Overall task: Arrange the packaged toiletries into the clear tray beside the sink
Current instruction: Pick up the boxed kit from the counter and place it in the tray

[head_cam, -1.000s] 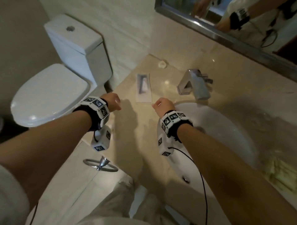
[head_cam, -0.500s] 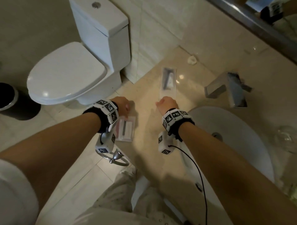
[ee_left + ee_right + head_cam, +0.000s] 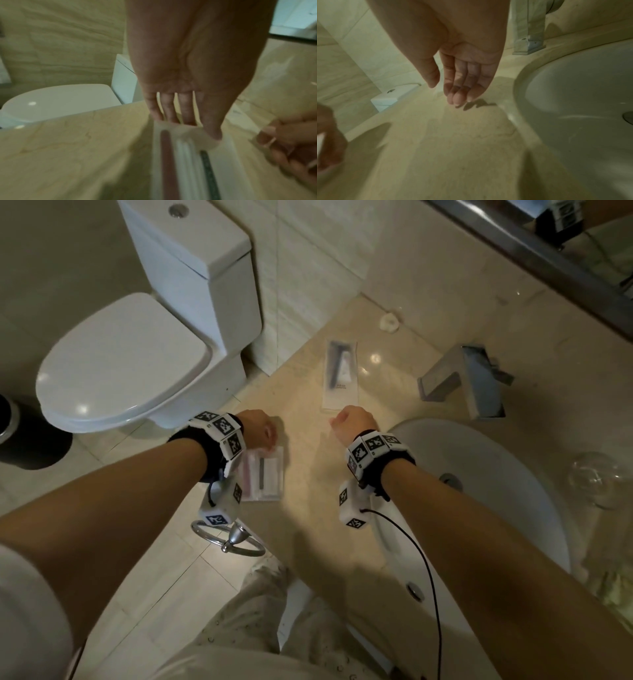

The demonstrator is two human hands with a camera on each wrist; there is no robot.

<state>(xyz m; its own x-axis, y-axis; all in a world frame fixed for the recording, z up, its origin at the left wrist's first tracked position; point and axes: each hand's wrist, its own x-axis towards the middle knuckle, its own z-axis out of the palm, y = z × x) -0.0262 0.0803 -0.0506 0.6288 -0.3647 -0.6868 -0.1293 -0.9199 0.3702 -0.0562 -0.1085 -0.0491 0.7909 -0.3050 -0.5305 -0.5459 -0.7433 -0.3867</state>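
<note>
A small clear packet (image 3: 265, 474) holding a pink stick and a dark stick lies near the counter's left edge. My left hand (image 3: 260, 433) is over its far end. In the left wrist view the thumb lies on the packet (image 3: 188, 162) and the fingertips (image 3: 169, 119) vanish behind its edge, pinching it. A long white packet (image 3: 340, 374) with a dark item lies farther back on the counter. My right hand (image 3: 351, 421) hovers at its near end, and the right wrist view shows that hand (image 3: 452, 89) relaxed and holding nothing. No clear tray shows plainly.
The white sink basin (image 3: 496, 525) is right of my right arm, with the chrome faucet (image 3: 469, 381) behind it. A clear glass object (image 3: 599, 477) stands at far right, and a small white item (image 3: 389, 322) by the wall. Toilet (image 3: 120, 364) and towel ring (image 3: 227, 539) are left, below the counter (image 3: 315, 508).
The head view has tilted down and left. My left hand has come down onto the small packet. My right hand has moved up to the long packet's near end.
</note>
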